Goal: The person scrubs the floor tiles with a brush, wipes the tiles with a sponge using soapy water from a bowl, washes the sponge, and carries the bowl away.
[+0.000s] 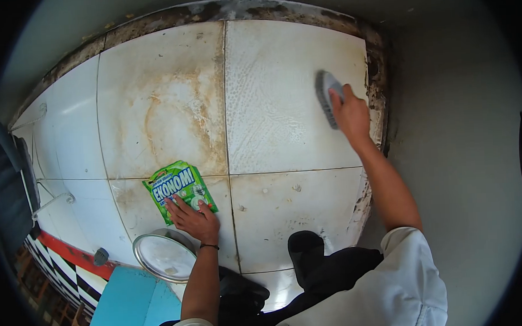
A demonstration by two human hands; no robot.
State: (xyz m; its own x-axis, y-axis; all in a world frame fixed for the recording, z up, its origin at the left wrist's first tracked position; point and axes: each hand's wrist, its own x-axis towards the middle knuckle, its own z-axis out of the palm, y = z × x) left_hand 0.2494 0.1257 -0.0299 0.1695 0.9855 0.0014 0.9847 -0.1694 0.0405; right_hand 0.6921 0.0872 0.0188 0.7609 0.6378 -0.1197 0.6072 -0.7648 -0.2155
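My right hand (pixel 350 115) is closed round a grey scrubbing brush (pixel 331 93), its bristles against a white floor tile (pixel 291 57) near the right wall. Wet, foamy streaks cover that tile to the brush's left. My left hand (pixel 196 220) lies with fingers spread on the lower part of a green packet (pixel 179 187) marked EKONOMI. The packet rests flat across the tile joint, partly covered by my fingers. Just below and left of this hand stands a round metal-rimmed container (pixel 166 257); its contents are hard to make out.
Brown stains mark the upper left tile (pixel 159 109). Grey walls (pixel 457 125) border the floor on the right and at the top. A turquoise block (pixel 127 306) and a red ledge (pixel 73 255) lie at lower left. My dark shoe (pixel 305 251) is on the lower tile.
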